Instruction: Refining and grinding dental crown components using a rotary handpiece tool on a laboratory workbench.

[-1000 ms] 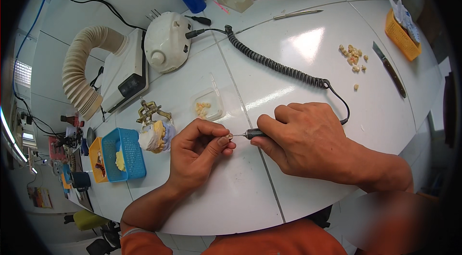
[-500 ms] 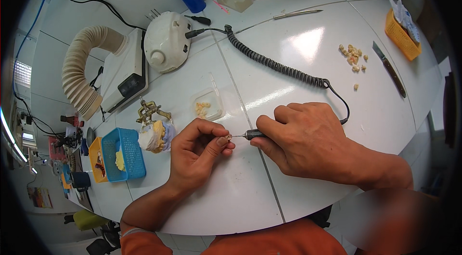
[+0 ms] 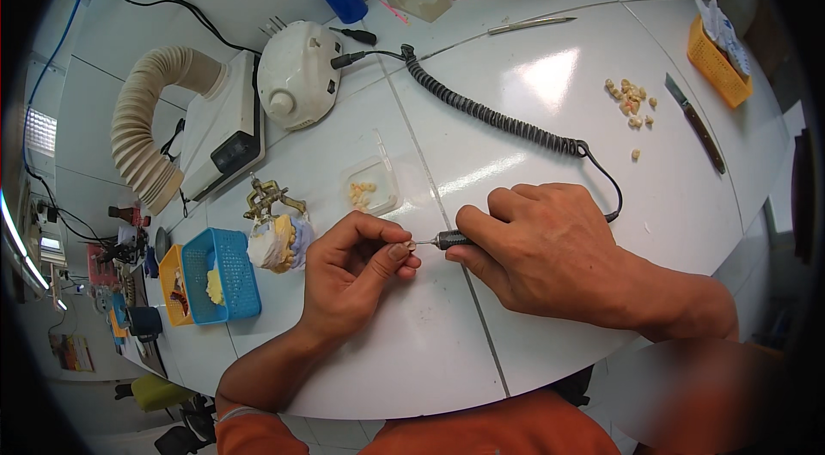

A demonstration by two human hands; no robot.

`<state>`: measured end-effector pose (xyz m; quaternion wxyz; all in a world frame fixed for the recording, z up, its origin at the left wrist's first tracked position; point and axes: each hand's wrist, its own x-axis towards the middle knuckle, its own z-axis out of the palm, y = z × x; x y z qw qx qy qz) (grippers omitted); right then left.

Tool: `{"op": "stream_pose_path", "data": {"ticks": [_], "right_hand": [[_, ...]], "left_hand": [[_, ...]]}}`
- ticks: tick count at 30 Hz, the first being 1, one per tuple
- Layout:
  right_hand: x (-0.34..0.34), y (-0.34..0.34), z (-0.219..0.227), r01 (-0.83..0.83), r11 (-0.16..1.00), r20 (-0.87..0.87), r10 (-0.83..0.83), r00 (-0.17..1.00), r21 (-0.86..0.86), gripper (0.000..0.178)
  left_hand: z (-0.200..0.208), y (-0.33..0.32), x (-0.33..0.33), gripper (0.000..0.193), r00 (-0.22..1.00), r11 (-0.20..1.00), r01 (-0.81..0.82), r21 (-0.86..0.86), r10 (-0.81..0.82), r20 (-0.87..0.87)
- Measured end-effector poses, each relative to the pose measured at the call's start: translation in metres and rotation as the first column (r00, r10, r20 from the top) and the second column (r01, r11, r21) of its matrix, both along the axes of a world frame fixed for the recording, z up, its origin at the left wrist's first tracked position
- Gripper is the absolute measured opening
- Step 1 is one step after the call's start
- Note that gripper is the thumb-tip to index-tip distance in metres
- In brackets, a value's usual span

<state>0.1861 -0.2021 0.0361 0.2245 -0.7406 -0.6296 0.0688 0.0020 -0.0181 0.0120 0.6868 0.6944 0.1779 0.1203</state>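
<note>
Apparently for steadiness, the left hand (image 3: 352, 273) pinches a tiny piece (image 3: 411, 245), while the right hand (image 3: 550, 253), just to its right, grips a black handpiece (image 3: 453, 238) whose bit (image 3: 425, 242) points toward this piece.

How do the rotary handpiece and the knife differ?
The rotary handpiece is gripped in the right hand; the knife lies on the table. The handpiece ends in a thin bit, the knife in a flat blade. The handpiece's visible grip is black, the knife's handle brown. Both have metal working ends.

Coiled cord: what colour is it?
The coiled cord is black; it shows best in the head view.
</note>
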Motion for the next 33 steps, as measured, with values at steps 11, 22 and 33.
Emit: {"op": "stream_pose_path", "data": {"ticks": [11,22,33], "right_hand": [[-0.0003,-0.0002,0.0001,-0.002,1.000,-0.004,0.002,1.000,0.011,0.035],[-0.0006,0.0005,-0.0022,-0.004,1.000,-0.005,0.004,1.000,0.003,0.035],[0.0003,0.0000,0.0012,0.004,0.999,-0.021,-0.005,1.000,-0.042,0.035]], "left_hand": [[0.0003,0.0032,-0.0002,0.009,1.000,0.999,0.000,-0.032,-0.001,-0.022],[-0.0017,0.0028,-0.0006,0.008,1.000,0.999,0.010,-0.046,-0.009,0.018],[-0.0029,0.0051,-0.0012,0.009,0.999,0.999,0.022,-0.045,-0.020,0.036]]}}
